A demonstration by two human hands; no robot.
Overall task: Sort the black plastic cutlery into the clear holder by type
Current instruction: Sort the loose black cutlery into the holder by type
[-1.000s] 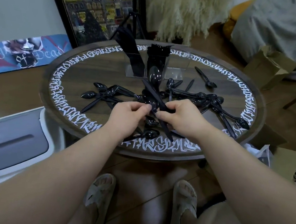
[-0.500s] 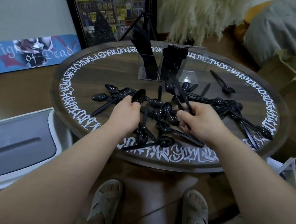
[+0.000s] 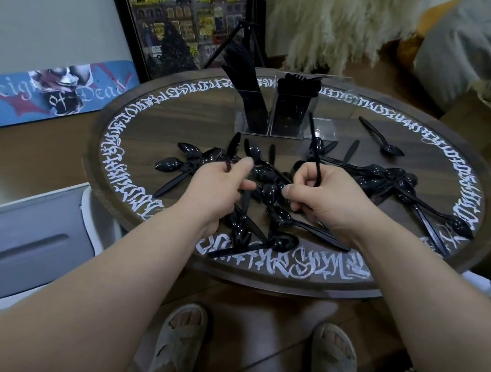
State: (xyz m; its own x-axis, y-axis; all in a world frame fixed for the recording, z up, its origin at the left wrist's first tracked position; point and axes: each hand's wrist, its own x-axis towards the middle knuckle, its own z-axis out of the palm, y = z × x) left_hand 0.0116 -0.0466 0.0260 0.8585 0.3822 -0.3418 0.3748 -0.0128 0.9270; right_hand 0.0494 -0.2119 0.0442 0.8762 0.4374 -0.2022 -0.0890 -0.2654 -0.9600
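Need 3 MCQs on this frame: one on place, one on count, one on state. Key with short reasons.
1. Where does the clear holder stand on the round table?
A. at the far side, beyond the loose pile
B. at the near rim
C. on the floor

2. How many holder compartments hold cutlery?
A. none
B. two
C. three

3. What is the right hand doing?
A. lying flat on the table
B. gripping a black utensil handle that sticks upward
C. reaching into the holder

Key: 1 A, the holder sits behind the loose spoons. 2 B, the left and middle compartments are dark with cutlery, the right one looks empty. 3 B, fingers curl round the handle; the left hand also holds a piece.
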